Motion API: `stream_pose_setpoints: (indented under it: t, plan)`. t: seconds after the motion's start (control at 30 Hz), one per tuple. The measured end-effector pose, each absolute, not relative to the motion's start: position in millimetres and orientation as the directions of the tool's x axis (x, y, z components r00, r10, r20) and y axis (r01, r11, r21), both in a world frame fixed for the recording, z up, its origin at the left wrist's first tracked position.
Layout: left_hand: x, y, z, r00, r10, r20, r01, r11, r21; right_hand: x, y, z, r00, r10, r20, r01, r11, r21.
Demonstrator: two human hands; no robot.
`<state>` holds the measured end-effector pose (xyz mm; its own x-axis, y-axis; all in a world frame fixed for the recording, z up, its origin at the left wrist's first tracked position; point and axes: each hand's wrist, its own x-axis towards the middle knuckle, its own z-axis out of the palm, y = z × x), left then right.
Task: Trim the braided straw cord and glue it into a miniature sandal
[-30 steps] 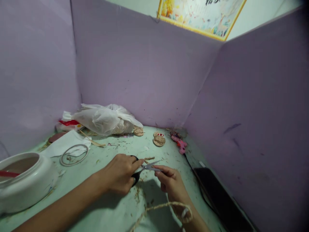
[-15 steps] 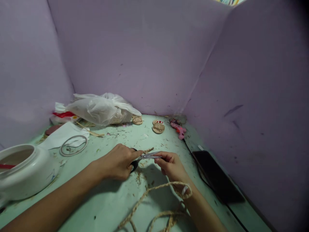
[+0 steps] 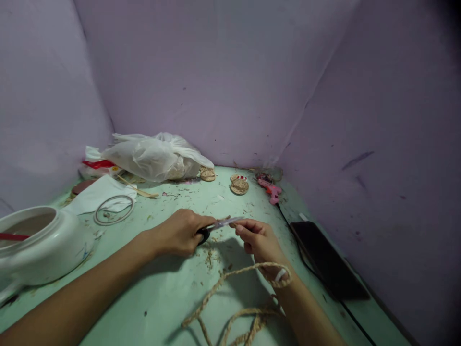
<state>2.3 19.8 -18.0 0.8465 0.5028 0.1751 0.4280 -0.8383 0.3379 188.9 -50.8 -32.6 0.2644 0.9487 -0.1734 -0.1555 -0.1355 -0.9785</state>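
My left hand (image 3: 182, 233) is closed around the black-handled scissors (image 3: 225, 223), whose blades point right and look nearly together, slightly blurred. At the blade tips, my right hand (image 3: 260, 240) has thumb and fingers pinched on an end of braided straw cord, mostly hidden by the fingers. A length of the braided straw cord (image 3: 212, 290) loops over the right wrist and lies in coils on the table in front of me. Small straw clippings (image 3: 209, 258) are scattered under the scissors.
A white pot (image 3: 46, 259) stands at left, near a ring (image 3: 114, 223) and white paper (image 3: 90, 194). Behind are a plastic bag (image 3: 154, 158) and round woven pieces (image 3: 239, 185). At right lie a pink glue gun (image 3: 271, 191) with its cable and a dark phone (image 3: 329, 259). Purple walls enclose the table.
The scissor blades, parted before, have come nearly together beside the right fingertips. Both hands stay almost in place, and the whole view has shifted slightly.
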Motion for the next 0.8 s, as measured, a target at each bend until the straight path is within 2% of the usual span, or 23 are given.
stream_pose_setpoints:
  t: [0.07, 0.13, 0.23, 0.3, 0.43, 0.57, 0.67, 0.8]
  plan:
    - [4, 23, -18, 0.761, 0.594, 0.262, 0.459, -0.778, 0.43, 188, -50, -31, 0.263, 0.942, -0.206, -0.225, -0.148, -0.963]
    - [7, 26, -19, 0.611, 0.727, 0.313, 0.463, -0.649, 0.603, 187, -50, -31, 0.242, 0.937, -0.252, -0.3, -0.175, -0.938]
    - [16, 25, -20, 0.402, 0.898, 0.181, 0.302, -0.316, 0.899, 181, -51, -35, 0.187, 0.937, -0.295, -0.382, -0.207, -0.901]
    - [21, 22, -19, 0.329, 0.942, 0.059, 0.164, -0.118, 0.979, 175, -53, -39, 0.132, 0.945, -0.3, -0.409, -0.224, -0.885]
    - [28, 17, -20, 0.244, 0.968, -0.05, -0.031, 0.06, 0.998, 164, -58, -44, -0.012, 0.953, -0.302, -0.425, -0.278, -0.861]
    - [30, 16, -27, 0.246, 0.95, -0.191, -0.15, 0.232, 0.961, 158, -61, -45, -0.099, 0.952, -0.291, -0.401, -0.306, -0.864]
    - [32, 14, -28, 0.236, 0.951, -0.201, -0.176, 0.246, 0.953, 156, -63, -44, -0.101, 0.95, -0.294, -0.367, -0.31, -0.877]
    - [34, 9, -25, 0.165, 0.976, -0.141, -0.19, 0.172, 0.967, 155, -64, -43, -0.038, 0.96, -0.277, -0.271, -0.276, -0.922]
